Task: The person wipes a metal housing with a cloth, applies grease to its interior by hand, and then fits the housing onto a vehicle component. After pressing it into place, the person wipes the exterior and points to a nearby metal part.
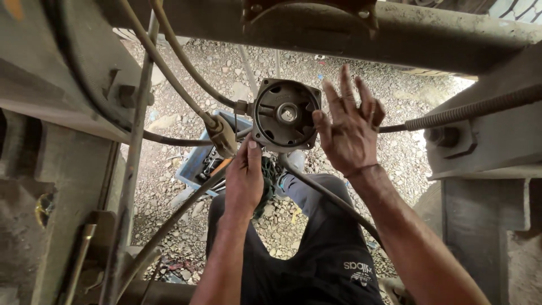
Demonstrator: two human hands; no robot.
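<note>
A round dark metal housing point(285, 114) with a central hub hangs among hoses under a heavy frame. My left hand point(244, 179) reaches up beneath it, thumb at its lower edge, with a dark green rag point(265, 183) bunched in its fingers. My right hand point(349, 127) is spread with fingers apart at the housing's right edge, holding nothing. My legs in dark trousers point(316, 254) stretch out below over gravel.
Hoses point(180, 56) and a ribbed conduit point(468, 110) run to the housing. Steel beams point(395, 34) and bolted brackets point(451, 141) close in above and on both sides. A blue tray of tools point(197, 161) lies on the gravel point(226, 68). A thin rod point(132, 169) stands at left.
</note>
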